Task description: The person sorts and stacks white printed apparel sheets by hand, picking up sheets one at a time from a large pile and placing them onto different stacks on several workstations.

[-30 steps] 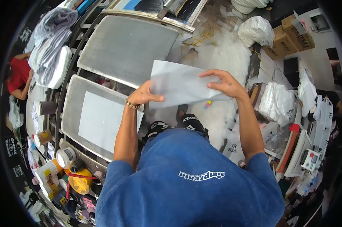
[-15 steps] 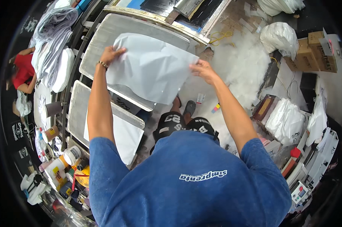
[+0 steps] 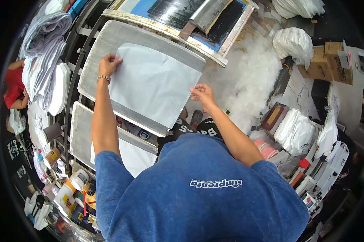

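A thin white sheet (image 3: 153, 84), cloth or film I cannot tell, lies almost flat over a grey printing board (image 3: 96, 60). My left hand (image 3: 109, 65), with a beaded bracelet at the wrist, pinches its far left edge between thumb and fingers. At the sheet's right edge, my right hand (image 3: 202, 95) holds the border between thumb and fingertips. Light creases run across the middle of the sheet. Nearer to me on the left, a second grey board (image 3: 80, 121) bears another white sheet (image 3: 137, 156).
Beyond the board stands a framed printing screen (image 3: 158, 27) with a metal squeegee (image 3: 201, 20) on it. Folded white cloths (image 3: 45, 48) hang at the left, above tubs and bottles (image 3: 65, 197). A person in red (image 3: 16, 86) is at far left. Cardboard boxes (image 3: 325, 62) stand right.
The sheet has come down from a bulging, raised position to lie smoother along the board. My right hand has moved nearer to me and slightly left. The view has shifted a little.
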`<state>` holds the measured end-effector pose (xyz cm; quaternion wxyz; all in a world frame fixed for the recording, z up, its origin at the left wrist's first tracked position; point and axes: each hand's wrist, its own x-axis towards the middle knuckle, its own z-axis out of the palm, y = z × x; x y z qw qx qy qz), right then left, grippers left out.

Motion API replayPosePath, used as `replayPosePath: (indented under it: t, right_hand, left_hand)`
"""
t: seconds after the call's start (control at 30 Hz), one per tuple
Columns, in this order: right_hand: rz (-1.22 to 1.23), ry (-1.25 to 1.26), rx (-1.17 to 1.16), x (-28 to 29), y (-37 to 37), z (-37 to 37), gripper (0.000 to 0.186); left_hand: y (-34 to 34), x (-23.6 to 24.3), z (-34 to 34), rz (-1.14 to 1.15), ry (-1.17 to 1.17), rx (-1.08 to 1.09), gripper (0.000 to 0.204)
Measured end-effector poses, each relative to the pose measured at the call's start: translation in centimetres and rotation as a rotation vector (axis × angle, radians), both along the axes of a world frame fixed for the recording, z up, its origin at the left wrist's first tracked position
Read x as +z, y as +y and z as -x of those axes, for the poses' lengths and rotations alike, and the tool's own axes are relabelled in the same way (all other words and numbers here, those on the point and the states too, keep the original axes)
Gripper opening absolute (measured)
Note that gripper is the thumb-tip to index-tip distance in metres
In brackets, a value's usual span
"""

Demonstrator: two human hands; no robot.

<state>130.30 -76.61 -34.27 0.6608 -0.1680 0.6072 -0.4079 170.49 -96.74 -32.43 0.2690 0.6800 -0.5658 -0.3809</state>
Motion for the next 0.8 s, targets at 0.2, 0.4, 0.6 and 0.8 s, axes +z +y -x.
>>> replayPosePath:
  t: [0.2,0.4,0.6,0.8]
  right_hand:
    - [0.004,0.027,0.031,0.3,-0.1,-0.4,0.027]
    - [0.016,0.029,0.038,0.2,0.2,-0.7,0.027]
    - [0.001,0.036,0.012,-0.2,0.3,-0.4,0.026]
    - [0.004,0.019,-0.008,0.0,0.2,-0.6,0.024]
  left_hand:
    - [-1.5,0.3,0.2,0.006,0.080,0.138,0.034]
    - [-4.6,-0.2,-0.4,-0.030,0.306,-0.027,0.023]
    - [-2.4,0.9,0.9,0.187,-0.070,0.162,0.022]
    - [6.5,-1.8,-7.6,0.273,-0.055,0.525,0.024]
